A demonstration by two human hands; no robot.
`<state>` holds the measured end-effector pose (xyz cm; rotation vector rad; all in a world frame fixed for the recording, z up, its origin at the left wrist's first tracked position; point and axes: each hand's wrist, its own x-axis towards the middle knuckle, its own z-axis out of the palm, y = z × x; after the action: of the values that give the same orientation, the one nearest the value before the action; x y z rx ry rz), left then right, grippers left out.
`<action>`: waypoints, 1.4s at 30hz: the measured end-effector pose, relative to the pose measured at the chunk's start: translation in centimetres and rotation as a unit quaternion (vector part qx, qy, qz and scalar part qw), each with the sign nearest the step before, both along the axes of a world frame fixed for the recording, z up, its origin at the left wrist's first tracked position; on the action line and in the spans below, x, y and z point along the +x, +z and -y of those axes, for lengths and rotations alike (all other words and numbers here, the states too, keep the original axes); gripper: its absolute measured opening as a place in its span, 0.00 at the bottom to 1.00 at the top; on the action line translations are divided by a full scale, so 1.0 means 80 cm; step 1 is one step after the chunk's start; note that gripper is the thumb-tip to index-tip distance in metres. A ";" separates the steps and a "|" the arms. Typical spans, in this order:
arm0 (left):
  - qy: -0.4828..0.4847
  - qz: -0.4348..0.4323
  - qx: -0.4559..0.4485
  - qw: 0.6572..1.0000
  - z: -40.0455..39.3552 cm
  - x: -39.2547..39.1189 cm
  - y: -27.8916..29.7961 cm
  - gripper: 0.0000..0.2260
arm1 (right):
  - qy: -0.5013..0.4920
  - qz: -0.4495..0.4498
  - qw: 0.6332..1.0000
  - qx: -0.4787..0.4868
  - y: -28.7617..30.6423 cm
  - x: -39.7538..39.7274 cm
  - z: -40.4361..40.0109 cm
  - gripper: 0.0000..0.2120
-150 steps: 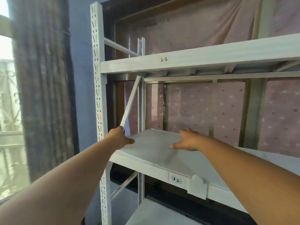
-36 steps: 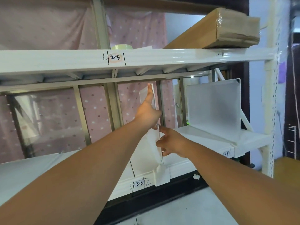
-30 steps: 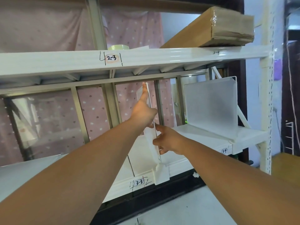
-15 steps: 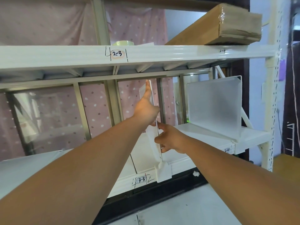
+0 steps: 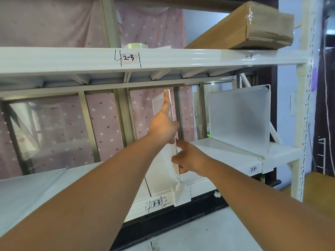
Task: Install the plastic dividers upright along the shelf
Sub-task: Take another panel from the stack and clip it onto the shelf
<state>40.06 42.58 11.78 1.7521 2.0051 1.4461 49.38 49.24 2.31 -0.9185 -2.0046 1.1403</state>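
Note:
A translucent plastic divider (image 5: 170,156) stands nearly edge-on on the white middle shelf (image 5: 226,156), its front clip (image 5: 181,194) hooked over the shelf lip beside the "3-3" label. My left hand (image 5: 163,124) lies flat against the divider's left face, fingers reaching up to its top edge. My right hand (image 5: 188,158) pinches the front edge lower down. A second frosted divider (image 5: 239,116) stands upright to the right, near the "3-4" label.
The upper shelf beam (image 5: 163,58) runs just above the divider's top. On it rest a long cardboard box (image 5: 244,28) and a tape roll (image 5: 136,45). The white perforated post (image 5: 304,105) ends the shelf at right. Pink dotted cloth hangs behind.
Five seconds ago my hands were at the shelf's left end by section 3-2. Over the last second both hands stay on the 3-3 divider; only the view shifts slightly.

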 end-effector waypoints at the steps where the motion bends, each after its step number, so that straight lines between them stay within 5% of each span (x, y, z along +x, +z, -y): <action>1: 0.000 -0.010 -0.003 1.000 -0.001 0.001 -0.003 0.51 | -0.001 0.001 1.000 -0.001 -0.004 0.000 -0.001 0.33; 20: 0.000 -0.081 0.017 0.997 -0.013 -0.003 -0.023 0.54 | 0.006 0.009 0.999 0.032 -0.029 0.000 -0.009 0.27; 38: 0.021 -0.028 -0.002 0.999 0.004 0.004 -0.034 0.53 | -0.041 0.070 0.994 0.077 -0.037 -0.006 0.001 0.30; 42: 0.009 -0.010 -0.023 1.000 0.010 0.005 -0.027 0.51 | -0.042 0.078 0.994 0.068 -0.027 -0.003 0.011 0.23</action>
<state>40.49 41.81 9.62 1.7407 2.0530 1.3822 49.12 48.38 0.17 -1.0389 -2.1178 0.8979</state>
